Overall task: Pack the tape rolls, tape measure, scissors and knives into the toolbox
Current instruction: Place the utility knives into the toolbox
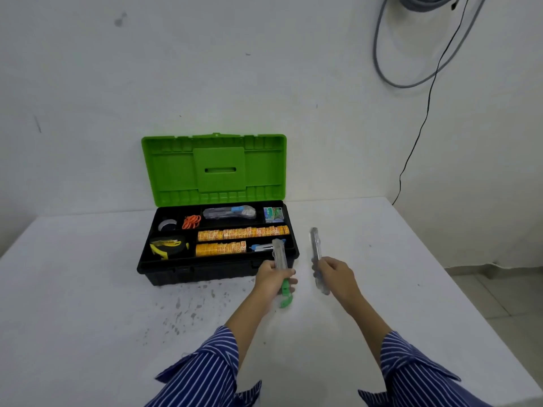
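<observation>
White worktop (88, 289), open toolbox (217, 268) on it. Left hand (271, 279) grips green-handled knife (281, 271); right hand (335, 274) grips clear knife (316, 245).

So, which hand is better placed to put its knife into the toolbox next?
The left hand. Its green-handled knife already reaches over the toolbox front right corner, near the knife compartment. The right hand holds its clear knife off to the side, above the table.

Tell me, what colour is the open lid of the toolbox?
Bright green, in the head view: the lid stands open above the black toolbox.
</observation>
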